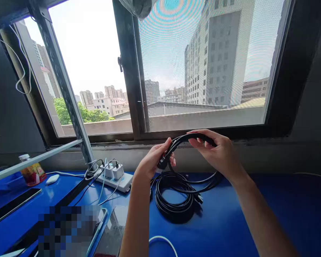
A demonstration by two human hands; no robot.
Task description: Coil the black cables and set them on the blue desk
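A looped bundle of black cable (182, 138) is held up between both hands in the middle of the head view. My left hand (155, 157) closes on its left side, thumb on top, beside a black plug end (163, 162). At the right, my right hand (216, 148) curls its fingers round the top of the loop. Beneath the hands lies another coil of black cable (173, 207) on the blue tabletop (219, 217), with a connector end (199, 198) at its right side. Whether the held bundle joins this coil I cannot tell.
Left of the hands lies a white power strip (125, 182) with chargers and thin cables. Farther left are a bottle (32, 171), a white mouse-shaped object (52, 179) and a dark phone-like slab (13, 207). A metal shelf post (66, 89) rises before the window.
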